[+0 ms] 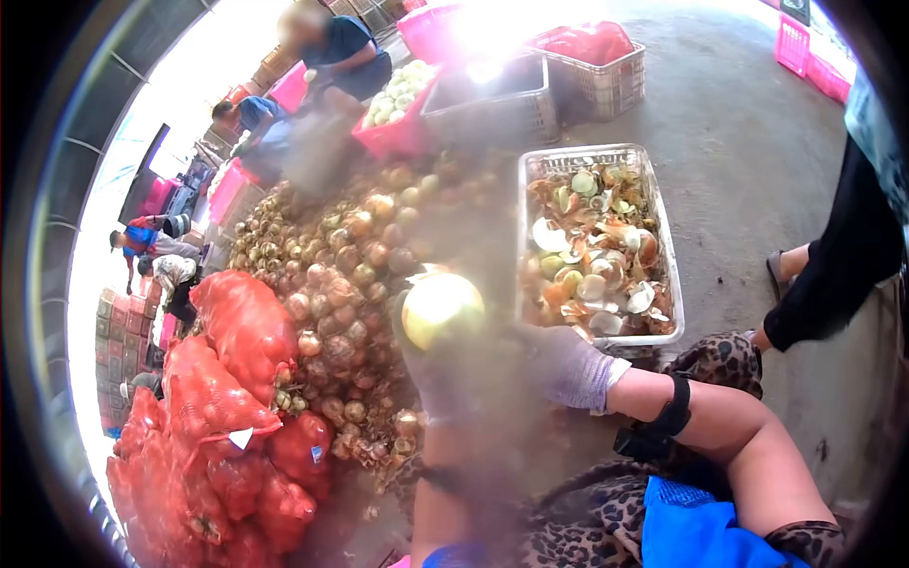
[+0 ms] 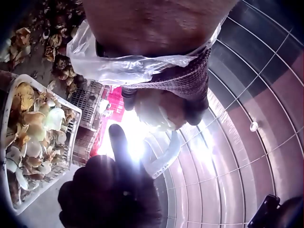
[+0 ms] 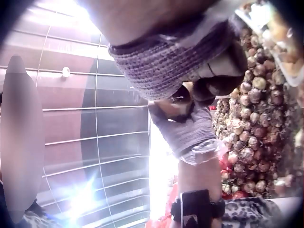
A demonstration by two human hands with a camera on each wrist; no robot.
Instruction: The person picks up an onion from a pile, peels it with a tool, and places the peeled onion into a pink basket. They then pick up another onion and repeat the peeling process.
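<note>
My gloved left hand [image 1: 440, 374] holds up a pale, partly peeled onion [image 1: 442, 310]. In the left wrist view the onion [image 2: 154, 111] sits below the purple knit glove, with fingers on both sides. My gloved right hand [image 1: 568, 364] is close beside it. Seen dark against the glare, the right hand [image 2: 114, 190] has curled fingers and one digit pointing up. A pale curved strip [image 2: 164, 156] runs from this hand up to the onion. The right wrist view shows the right hand [image 3: 175, 66] close over the left hand [image 3: 185, 126], its grip partly hidden.
A white crate [image 1: 677, 312] of peelings stands to the right. A large heap of onions [image 1: 355, 275] lies ahead and left, beside red mesh sacks [image 1: 232, 407]. Farther back are a pink crate [image 1: 379, 142] of peeled onions, grey crates [image 1: 492, 104] and several people. Someone's leg [image 1: 833, 237] is at right.
</note>
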